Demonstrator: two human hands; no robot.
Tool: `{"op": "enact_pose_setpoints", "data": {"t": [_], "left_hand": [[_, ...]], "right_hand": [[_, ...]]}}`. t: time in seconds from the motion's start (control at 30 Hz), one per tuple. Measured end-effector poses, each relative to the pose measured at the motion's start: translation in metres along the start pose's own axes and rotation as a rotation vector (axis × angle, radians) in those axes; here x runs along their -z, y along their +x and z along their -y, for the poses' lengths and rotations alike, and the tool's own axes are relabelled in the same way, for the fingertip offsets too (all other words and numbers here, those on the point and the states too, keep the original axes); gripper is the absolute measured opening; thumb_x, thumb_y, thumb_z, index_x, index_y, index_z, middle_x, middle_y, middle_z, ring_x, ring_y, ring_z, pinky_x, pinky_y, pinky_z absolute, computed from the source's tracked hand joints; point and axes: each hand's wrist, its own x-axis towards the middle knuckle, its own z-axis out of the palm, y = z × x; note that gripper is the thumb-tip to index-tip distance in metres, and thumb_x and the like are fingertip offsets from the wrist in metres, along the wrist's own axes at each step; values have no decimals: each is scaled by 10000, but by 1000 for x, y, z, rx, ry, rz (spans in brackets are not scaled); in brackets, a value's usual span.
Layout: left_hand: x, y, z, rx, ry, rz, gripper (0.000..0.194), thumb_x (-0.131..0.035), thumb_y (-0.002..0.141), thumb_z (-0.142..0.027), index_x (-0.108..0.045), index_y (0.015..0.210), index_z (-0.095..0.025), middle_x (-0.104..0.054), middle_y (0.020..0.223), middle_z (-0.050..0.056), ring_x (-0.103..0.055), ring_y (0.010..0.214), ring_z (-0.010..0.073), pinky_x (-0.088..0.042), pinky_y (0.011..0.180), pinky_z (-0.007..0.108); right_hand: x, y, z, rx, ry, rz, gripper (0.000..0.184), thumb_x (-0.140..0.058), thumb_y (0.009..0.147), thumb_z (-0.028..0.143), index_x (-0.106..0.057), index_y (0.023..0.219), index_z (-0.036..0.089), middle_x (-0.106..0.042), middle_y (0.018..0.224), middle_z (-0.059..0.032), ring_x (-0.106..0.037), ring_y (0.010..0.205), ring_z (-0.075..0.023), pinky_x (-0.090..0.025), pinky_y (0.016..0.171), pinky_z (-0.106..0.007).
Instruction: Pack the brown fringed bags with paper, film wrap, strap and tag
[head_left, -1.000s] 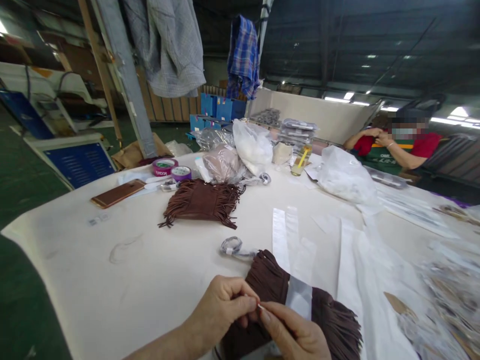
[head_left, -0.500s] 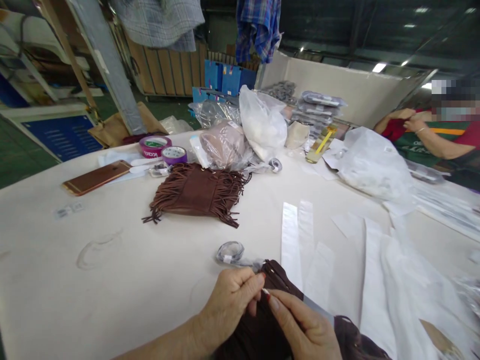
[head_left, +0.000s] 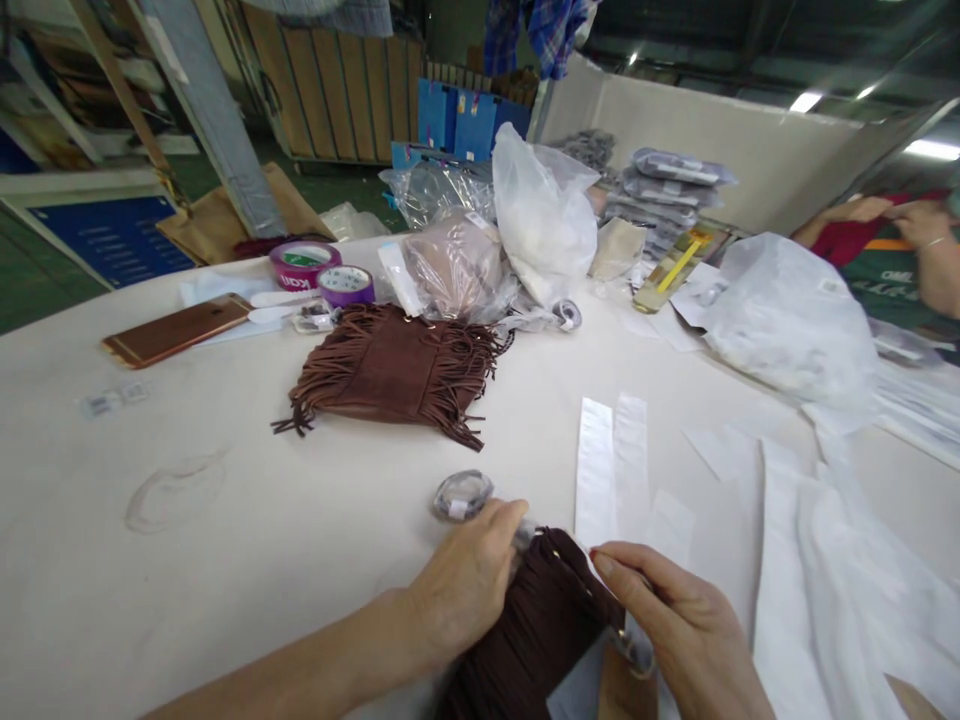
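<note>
A dark brown fringed bag (head_left: pixel 517 630) lies at the near edge of the table, its top edge turned to the right. My left hand (head_left: pixel 465 575) is closed at the bag's upper left corner, gripping it beside a plastic-wrapped coiled strap (head_left: pixel 463 496); its fingertips are partly hidden. Thumb and forefinger of my right hand (head_left: pixel 675 615) pinch together by the bag's top edge, on something too small to make out. Metal fittings show below that pinch. A second brown fringed bag (head_left: pixel 397 365) rests flat farther back.
A phone (head_left: pixel 180 330), a purple tape roll (head_left: pixel 346 286) and plastic-wrapped goods (head_left: pixel 454 265) are at the back left. White paper strips (head_left: pixel 596 470) and white sheeting (head_left: pixel 795 570) cover the right side. A filled white bag (head_left: pixel 787 320) stands near a co-worker (head_left: pixel 892 250).
My hands have moved apart: the right went rightward along the bag's top edge, the left slightly up to the corner. The view has shifted slightly, and the bag's top edge is more exposed.
</note>
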Motion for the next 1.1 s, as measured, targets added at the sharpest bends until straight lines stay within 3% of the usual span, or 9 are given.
{"op": "enact_pose_setpoints", "data": {"t": [0.17, 0.37, 0.53, 0.77, 1.1], "left_hand": [[16, 24, 4, -214, 63, 96, 537, -406, 726, 8, -467, 1222, -188, -546, 979, 61, -530, 922, 165, -437, 856, 280], [29, 47, 16, -382, 154, 244, 211, -525, 828, -138, -611, 1002, -222, -550, 931, 27, -545, 785, 117, -425, 717, 186], [33, 56, 33, -533, 313, 241, 83, -537, 849, -222, -597, 903, -207, -575, 923, 23, -534, 753, 119, -399, 694, 201], [40, 64, 41, -544, 145, 317, 156, -430, 856, -62, -544, 806, -155, -574, 849, 46, -532, 771, 124, -401, 690, 177], [32, 63, 47, -542, 151, 260, 227, -399, 785, 33, -522, 846, -148, -554, 877, 56, -518, 783, 147, -411, 702, 199]], "right_hand": [[7, 23, 4, 59, -89, 49, 294, -592, 687, 483, -685, 683, 204, -662, 695, -10, -559, 659, -178, -405, 551, -248], [11, 46, 3, 32, -142, 163, 294, -591, 684, 483, -684, 673, 204, -635, 662, -2, -530, 636, -165, -381, 523, -239], [12, 53, -3, 29, -198, 300, 313, -571, 700, 501, -687, 679, 210, -616, 637, -4, -524, 630, -167, -401, 567, -244], [9, 64, 0, -75, -138, 383, 323, -595, 684, 510, -654, 641, 196, -540, 577, 3, -463, 572, -141, -360, 522, -236], [4, 91, 2, -210, 14, 528, 256, -629, 690, 421, -623, 672, 167, -422, 532, 47, -329, 515, -85, -277, 511, -223]]}}
